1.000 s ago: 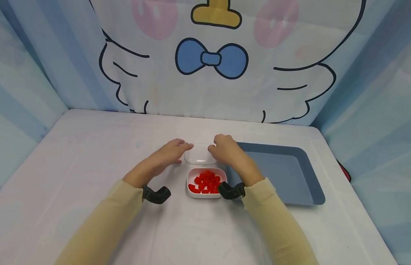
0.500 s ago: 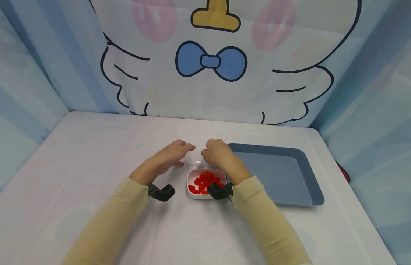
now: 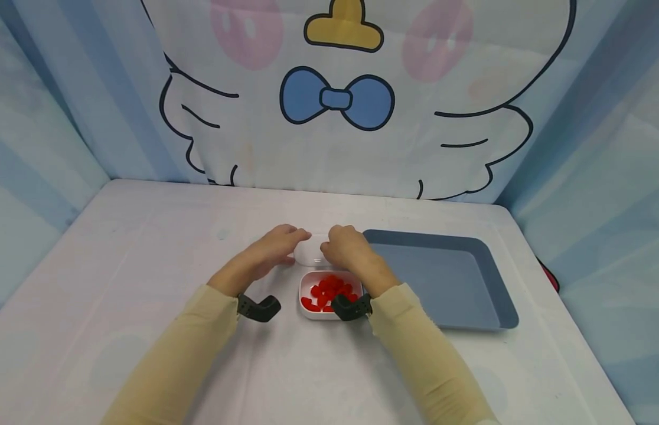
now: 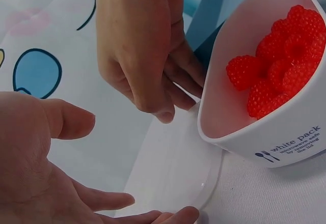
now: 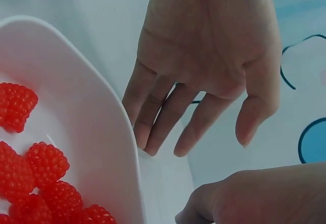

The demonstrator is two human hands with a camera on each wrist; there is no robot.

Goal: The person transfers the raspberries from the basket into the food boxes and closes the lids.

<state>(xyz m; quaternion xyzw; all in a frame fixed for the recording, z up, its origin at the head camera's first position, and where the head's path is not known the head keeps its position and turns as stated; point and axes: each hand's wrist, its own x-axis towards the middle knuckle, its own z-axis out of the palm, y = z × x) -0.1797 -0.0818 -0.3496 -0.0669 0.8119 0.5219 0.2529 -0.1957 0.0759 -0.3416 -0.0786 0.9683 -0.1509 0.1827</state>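
A clear plastic lid [image 3: 310, 254] lies on the table just beyond a small white container [image 3: 308, 283] of raspberries [image 5: 47, 163]. My left hand [image 3: 276, 245] is at the lid's left end, its fingers loosely extended and the fingertips right at the edge. Its thumb stands apart from the lid in the right wrist view. At the other end my right hand [image 3: 348, 247] reaches down with loosely bent fingers [image 4: 181, 94], tips close to the lid's edge. Part of the lid is hidden behind that hand in the head view.
To the right stands a blue-grey tray [image 3: 507, 319] with a raised rim. A white cloth covers the table [image 3: 149, 248]. Behind it hangs a printed curtain [image 3: 255, 136], with blue curtains at both sides. Black wrist cameras [image 3: 260, 309] are strapped to both wrists.
My right hand has moved left along the lid and covers more of it. The left hand has stayed nearly in place, and both hands are almost still over the last half second.
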